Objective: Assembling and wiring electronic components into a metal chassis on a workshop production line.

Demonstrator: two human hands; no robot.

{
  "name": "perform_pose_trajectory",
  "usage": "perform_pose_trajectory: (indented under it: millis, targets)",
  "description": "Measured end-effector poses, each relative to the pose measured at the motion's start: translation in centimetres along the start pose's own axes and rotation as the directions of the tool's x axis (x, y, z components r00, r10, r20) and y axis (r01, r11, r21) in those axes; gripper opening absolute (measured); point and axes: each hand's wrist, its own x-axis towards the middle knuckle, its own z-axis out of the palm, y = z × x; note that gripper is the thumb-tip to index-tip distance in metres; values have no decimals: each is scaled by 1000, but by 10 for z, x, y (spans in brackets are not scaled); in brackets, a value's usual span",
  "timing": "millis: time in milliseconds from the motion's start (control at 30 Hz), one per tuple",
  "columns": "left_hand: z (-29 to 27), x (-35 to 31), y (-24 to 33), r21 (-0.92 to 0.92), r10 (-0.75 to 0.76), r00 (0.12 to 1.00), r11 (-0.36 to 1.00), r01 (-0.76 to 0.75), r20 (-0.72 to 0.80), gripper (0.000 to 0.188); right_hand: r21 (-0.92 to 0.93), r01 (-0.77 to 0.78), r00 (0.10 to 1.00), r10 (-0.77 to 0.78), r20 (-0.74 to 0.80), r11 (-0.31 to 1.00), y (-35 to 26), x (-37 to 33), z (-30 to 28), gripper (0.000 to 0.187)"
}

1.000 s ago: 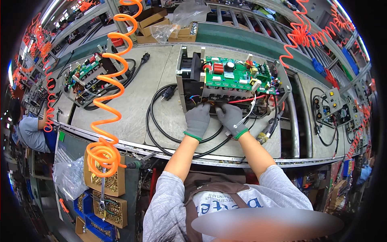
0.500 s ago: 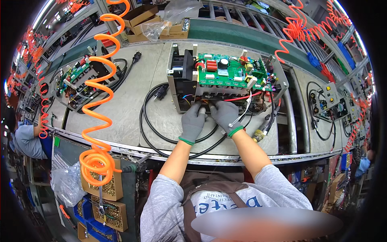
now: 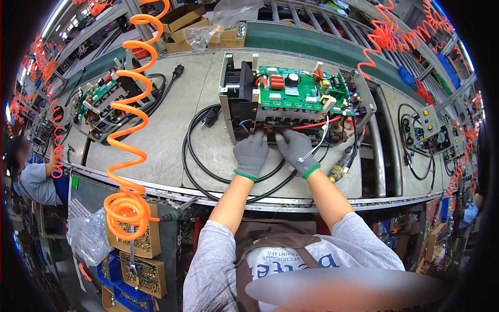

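Widest way in: bench top [image 3: 171, 140] left of the cable loop, running back past the plug [image 3: 209, 117]. Orange coiled hose [image 3: 128, 147] hangs across the approach on that side. Black cable [image 3: 184, 156] loops beside the near unit [image 3: 306, 99] and passes under both wrists; low sweep there obstructed. Left hand [image 3: 251, 152] and right hand [image 3: 296, 150] fill the unit's low front opening, slim gap between. Right of them, red wire [image 3: 312, 126] and white leads [image 3: 326, 132] cross the front. Metal post [image 3: 329, 105] juts up at the circuit board's front edge; board reachable from above beside it.
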Motion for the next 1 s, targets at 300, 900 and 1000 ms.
perform_pose_trajectory:
  millis: [300, 900, 1000]
  targets:
    - [-21, 3, 18, 178, 68, 967, 977, -114, 247, 21, -117, 156, 976, -135, 173, 981, -9, 1, -21, 22]
    - [-40, 39, 25, 261, 131, 794, 902, -344, 594, 20, -337, 319, 897, -167, 410, 886, -13, 20, -28, 15]
    - [-43, 42, 29, 249, 99, 740, 904, -346, 666, 19, -336, 344, 866, -158, 474, 877, -16, 25, -30, 15]
